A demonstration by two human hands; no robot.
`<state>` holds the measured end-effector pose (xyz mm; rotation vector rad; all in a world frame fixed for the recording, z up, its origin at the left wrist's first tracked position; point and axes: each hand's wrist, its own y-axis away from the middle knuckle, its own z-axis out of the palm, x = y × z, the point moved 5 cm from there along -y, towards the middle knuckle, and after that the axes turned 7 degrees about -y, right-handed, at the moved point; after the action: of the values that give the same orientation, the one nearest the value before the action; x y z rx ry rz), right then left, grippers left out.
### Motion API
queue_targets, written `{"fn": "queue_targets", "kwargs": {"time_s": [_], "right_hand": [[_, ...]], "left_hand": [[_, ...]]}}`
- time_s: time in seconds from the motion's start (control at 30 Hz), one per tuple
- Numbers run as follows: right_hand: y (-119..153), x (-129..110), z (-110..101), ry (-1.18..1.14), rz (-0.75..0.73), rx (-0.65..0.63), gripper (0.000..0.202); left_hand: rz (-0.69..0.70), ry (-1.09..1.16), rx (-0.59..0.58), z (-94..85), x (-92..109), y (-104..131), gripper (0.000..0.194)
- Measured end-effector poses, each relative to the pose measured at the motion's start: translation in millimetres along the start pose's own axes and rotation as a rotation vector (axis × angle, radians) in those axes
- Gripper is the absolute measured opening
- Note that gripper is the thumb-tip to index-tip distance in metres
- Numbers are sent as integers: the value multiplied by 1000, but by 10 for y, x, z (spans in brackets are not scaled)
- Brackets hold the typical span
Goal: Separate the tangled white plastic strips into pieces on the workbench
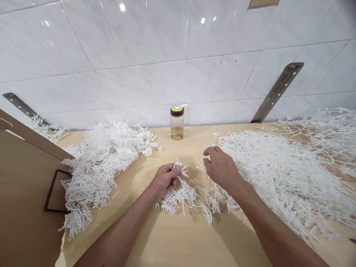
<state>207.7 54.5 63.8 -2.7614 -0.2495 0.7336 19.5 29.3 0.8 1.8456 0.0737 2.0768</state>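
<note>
My left hand [167, 177] pinches a small white branched plastic piece [178, 165] between thumb and fingers, above the table's middle. Just below it lies a small heap of similar white pieces [180, 197], with more strands [213, 202] to its right. My right hand [221, 165] hovers by the left edge of a large white pile [280, 174]. Its thumb and forefinger are bent and apart, with nothing visible between them. Another heap of white branched pieces [108, 152] spreads to the left of my left hand.
A clear bottle [177, 124] with a dark and yellow lid stands near the tiled wall [169, 81]. At the left, a cardboard box [25, 193] borders the wooden table [155, 241]. Metal brackets [275, 94] lean at the back. Longer white strands [328, 129] lie far right.
</note>
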Motion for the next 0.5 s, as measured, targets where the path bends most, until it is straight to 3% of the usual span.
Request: {"fn": "queue_targets", "kwargs": {"time_s": [0.2, 0.3, 0.5], "right_hand": [[139, -363, 69, -420, -153, -215, 11], [193, -467, 158, -431, -182, -220, 10], [204, -456, 245, -445, -83, -224, 11]], "left_hand": [[6, 31, -22, 13, 20, 8, 42], [7, 26, -23, 16, 23, 14, 41], [2, 21, -1, -15, 4, -12, 37]]}}
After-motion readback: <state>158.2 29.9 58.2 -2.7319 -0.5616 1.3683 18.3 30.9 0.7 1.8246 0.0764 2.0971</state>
